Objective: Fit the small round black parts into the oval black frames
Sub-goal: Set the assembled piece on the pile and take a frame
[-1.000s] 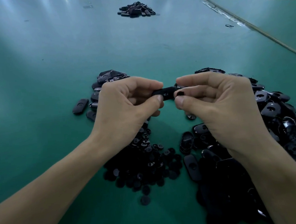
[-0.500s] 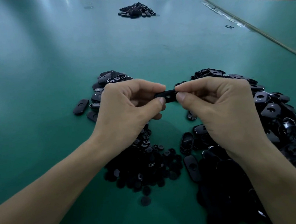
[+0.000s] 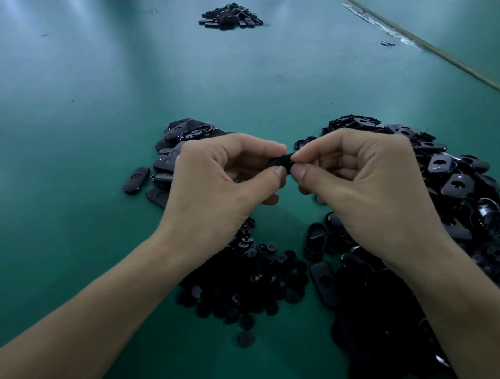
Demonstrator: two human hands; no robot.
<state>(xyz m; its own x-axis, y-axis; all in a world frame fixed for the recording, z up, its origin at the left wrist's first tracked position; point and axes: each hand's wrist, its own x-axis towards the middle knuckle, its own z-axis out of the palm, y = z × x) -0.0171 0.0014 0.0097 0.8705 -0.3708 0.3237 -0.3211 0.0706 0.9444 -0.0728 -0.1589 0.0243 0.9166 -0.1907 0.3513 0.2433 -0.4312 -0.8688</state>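
My left hand (image 3: 218,186) and my right hand (image 3: 367,187) meet above the green table, thumbs almost touching. Between their fingertips they pinch one oval black frame (image 3: 282,159), mostly hidden by the fingers. The small round part is not visible in my right fingertips now. A heap of small round black parts (image 3: 251,284) lies below my left hand. A large heap of oval black frames (image 3: 471,214) spreads under and right of my right hand.
A smaller group of oval pieces (image 3: 177,141) lies behind my left hand, with one single oval (image 3: 136,180) apart to the left. Another dark pile (image 3: 229,17) sits far back on the table (image 3: 52,116). A seam (image 3: 443,57) with a second table runs along the right.
My right hand has closed in on the frame; the round part seen at its fingertips a second ago is now covered, and both thumbs have come together over the frame.
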